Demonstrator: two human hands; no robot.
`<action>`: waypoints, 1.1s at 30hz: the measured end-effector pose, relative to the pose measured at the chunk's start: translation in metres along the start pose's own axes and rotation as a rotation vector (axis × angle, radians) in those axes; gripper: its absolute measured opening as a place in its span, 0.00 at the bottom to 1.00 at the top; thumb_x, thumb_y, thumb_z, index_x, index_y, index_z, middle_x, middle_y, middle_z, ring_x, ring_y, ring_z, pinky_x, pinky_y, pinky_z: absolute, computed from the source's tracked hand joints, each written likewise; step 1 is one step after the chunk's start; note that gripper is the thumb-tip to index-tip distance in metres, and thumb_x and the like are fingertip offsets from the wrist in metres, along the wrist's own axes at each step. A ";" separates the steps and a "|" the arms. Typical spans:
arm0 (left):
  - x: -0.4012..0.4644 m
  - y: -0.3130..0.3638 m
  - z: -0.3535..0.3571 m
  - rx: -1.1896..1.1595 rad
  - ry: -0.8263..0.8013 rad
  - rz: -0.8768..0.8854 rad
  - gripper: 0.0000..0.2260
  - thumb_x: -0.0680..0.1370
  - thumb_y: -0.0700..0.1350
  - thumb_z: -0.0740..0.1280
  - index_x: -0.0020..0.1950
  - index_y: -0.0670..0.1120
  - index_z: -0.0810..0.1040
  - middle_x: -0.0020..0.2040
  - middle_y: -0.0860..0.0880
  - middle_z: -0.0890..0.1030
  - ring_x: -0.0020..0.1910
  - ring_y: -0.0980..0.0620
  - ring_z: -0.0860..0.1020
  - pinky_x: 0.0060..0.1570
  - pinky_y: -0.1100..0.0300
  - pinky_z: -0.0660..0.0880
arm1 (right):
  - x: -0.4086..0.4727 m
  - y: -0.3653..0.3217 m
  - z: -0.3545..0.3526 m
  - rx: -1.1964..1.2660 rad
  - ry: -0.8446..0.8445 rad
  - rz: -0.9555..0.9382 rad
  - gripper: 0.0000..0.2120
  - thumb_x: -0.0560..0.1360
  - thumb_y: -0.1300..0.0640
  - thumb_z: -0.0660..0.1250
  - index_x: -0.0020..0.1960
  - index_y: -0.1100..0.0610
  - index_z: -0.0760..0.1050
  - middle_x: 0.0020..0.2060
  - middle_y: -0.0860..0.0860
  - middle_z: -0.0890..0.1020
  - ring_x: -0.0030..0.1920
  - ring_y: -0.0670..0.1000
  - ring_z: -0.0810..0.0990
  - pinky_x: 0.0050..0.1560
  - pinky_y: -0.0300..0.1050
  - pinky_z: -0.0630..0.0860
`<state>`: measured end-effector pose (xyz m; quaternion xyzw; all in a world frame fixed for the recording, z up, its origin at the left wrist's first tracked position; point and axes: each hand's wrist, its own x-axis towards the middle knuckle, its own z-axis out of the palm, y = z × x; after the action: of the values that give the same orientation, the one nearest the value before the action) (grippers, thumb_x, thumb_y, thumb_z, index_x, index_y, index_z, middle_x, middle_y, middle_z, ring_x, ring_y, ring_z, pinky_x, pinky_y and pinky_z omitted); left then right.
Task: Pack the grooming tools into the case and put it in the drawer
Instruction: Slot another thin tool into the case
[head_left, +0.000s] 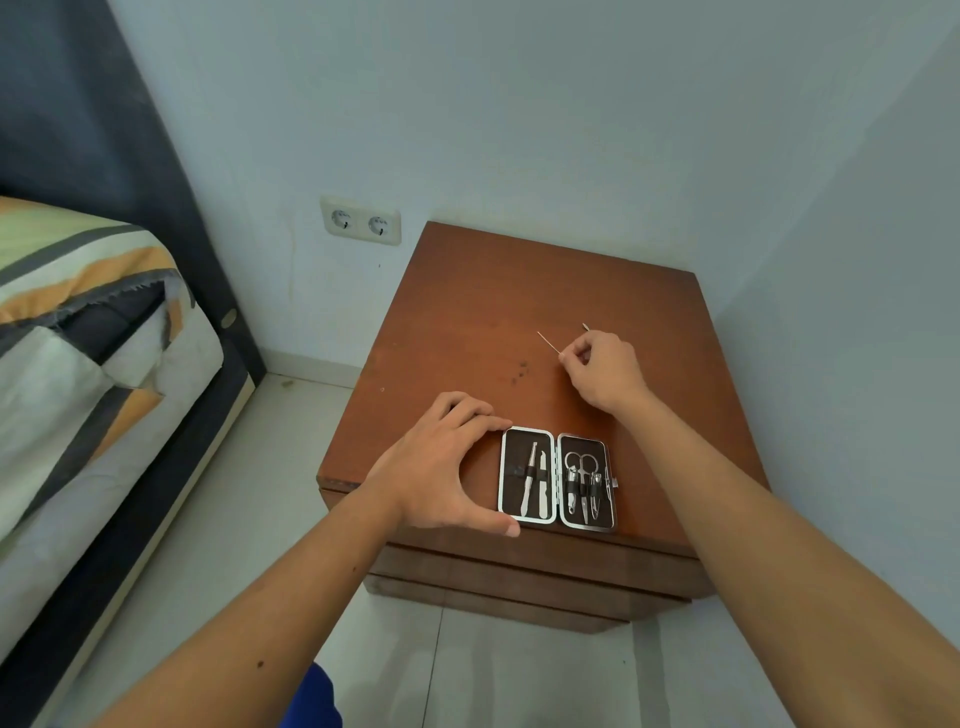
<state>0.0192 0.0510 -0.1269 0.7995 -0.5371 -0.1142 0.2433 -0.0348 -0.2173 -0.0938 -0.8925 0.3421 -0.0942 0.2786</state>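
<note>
The brown wooden nightstand (467, 312) stands in a corner of pale walls, its top serving as the surface, with drawer fronts (519, 571) stacked below the near edge; only their upper strips show, and no handle can be made out. To the left a bed (78, 322) with a striped cover is cut off by the picture's edge, and a double wall socket (361, 224) sits on the wall between bed and nightstand. The case (558, 480) lies open and flat at the near edge of the surface, its two halves side by side with the hinge running away from the person, so each half's long axis points from near to far. The left half holds two slim tools (535, 480) under a strap, lying lengthwise and slightly tilted; the right half holds small scissors (584, 478), loops toward the far end, with a few more pieces beside them too small to tell apart. The left hand (441, 462) is spread in a wide C, fingertips touching the case's far left corner and the thumb at its near left corner, bracing rather than wrapping it. The right hand (605, 369) is farther back on the surface, well apart from the case, its fingers curled and pinching a thin metal tool (548, 343) whose fine point angles up-left; a second small tip pokes out above the knuckles, and whether it belongs to the same tool cannot be told.
</note>
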 end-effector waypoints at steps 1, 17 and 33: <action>0.000 0.000 0.000 0.001 0.003 0.001 0.53 0.62 0.77 0.77 0.81 0.54 0.68 0.74 0.59 0.66 0.78 0.57 0.56 0.77 0.53 0.65 | -0.001 0.002 -0.002 0.054 0.003 0.007 0.07 0.80 0.55 0.70 0.44 0.51 0.82 0.44 0.52 0.88 0.48 0.52 0.83 0.54 0.44 0.76; 0.001 -0.002 0.001 -0.009 -0.005 -0.006 0.53 0.62 0.79 0.76 0.80 0.55 0.67 0.74 0.60 0.67 0.78 0.59 0.57 0.77 0.53 0.65 | -0.040 -0.011 -0.053 -0.070 -0.547 -0.279 0.09 0.82 0.58 0.69 0.50 0.47 0.85 0.42 0.44 0.85 0.42 0.44 0.80 0.48 0.40 0.75; 0.001 0.000 0.000 -0.001 0.000 -0.006 0.52 0.63 0.77 0.77 0.80 0.54 0.68 0.74 0.58 0.68 0.78 0.57 0.57 0.77 0.53 0.64 | -0.041 -0.035 -0.030 -0.318 -0.581 -0.488 0.09 0.79 0.61 0.70 0.50 0.48 0.86 0.47 0.46 0.85 0.44 0.43 0.79 0.48 0.41 0.75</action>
<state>0.0190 0.0501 -0.1269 0.8011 -0.5346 -0.1154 0.2431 -0.0562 -0.1817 -0.0483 -0.9688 0.0379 0.1527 0.1916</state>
